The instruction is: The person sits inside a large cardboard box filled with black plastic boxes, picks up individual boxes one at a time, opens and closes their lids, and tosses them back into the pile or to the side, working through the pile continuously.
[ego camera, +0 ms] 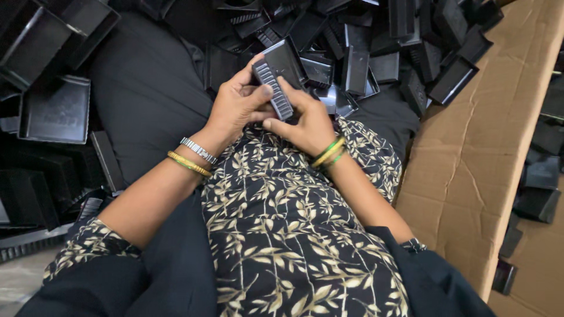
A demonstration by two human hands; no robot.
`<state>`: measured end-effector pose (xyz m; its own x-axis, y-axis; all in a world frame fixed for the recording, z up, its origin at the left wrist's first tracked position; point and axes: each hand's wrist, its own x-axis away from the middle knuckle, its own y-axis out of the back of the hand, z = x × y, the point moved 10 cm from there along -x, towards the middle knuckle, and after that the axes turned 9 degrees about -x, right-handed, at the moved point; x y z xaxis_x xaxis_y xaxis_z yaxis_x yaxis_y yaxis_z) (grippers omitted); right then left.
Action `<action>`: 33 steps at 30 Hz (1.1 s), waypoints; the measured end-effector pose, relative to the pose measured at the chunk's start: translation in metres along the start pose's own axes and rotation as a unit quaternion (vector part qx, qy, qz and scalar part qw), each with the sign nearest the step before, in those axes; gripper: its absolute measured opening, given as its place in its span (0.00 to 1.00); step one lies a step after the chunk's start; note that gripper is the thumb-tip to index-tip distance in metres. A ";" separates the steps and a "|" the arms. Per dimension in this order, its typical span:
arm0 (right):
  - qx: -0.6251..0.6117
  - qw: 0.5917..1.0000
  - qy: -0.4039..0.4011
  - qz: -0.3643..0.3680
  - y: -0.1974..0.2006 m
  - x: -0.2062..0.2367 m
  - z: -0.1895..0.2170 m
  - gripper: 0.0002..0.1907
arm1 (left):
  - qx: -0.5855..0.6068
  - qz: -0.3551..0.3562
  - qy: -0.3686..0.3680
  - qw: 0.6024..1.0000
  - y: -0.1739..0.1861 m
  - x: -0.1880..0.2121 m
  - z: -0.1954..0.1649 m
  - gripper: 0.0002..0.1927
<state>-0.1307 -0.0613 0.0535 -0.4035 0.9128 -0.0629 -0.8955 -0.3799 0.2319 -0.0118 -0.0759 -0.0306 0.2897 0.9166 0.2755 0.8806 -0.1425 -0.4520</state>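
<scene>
Both hands meet over the lap, clamped on one small black ribbed plastic part [274, 89] set against a black plastic tray [288, 58] held tilted just behind it. The left hand [235, 108] wraps the part from the left, thumb pressed across its ribbed face and fingers curled behind. The right hand [305, 123] grips its near end, fingers together; whether the part is seated in the tray is hard to tell. Farther off lies a heap of black plastic trays [376, 47]. To the right stands a cardboard box [482, 147], and more trays [56, 108] lie at the left.
</scene>
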 end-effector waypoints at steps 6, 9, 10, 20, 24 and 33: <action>-0.222 0.963 -0.152 0.012 0.010 0.009 -0.023 0.20 | 0.000 0.019 -0.051 0.999 0.010 -0.006 0.005 0.25; -0.254 0.948 -0.190 -0.005 0.026 0.012 -0.029 0.18 | -0.048 0.026 -0.024 0.998 0.006 -0.009 0.012 0.30; -0.257 0.944 -0.207 -0.024 0.034 0.014 -0.032 0.18 | -0.065 0.024 -0.006 0.998 0.004 -0.010 0.014 0.32; -0.241 0.831 0.174 -0.470 0.291 0.084 0.028 0.20 | -0.041 0.047 0.036 0.997 -0.010 -0.003 0.003 0.39; 0.019 0.931 -0.010 -0.364 0.238 0.038 -0.052 0.15 | -0.052 0.041 0.046 0.997 -0.009 -0.002 0.009 0.36; 0.403 0.866 -0.095 -0.279 0.188 0.008 -0.119 0.33 | -0.039 0.047 0.063 0.996 -0.009 -0.006 0.017 0.27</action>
<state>-0.3244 -0.1430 -0.0193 0.1569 0.9579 -0.2406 -0.4882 0.2870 0.8242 -0.0280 -0.0737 -0.0421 0.4125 0.8444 0.3419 0.8727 -0.2585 -0.4142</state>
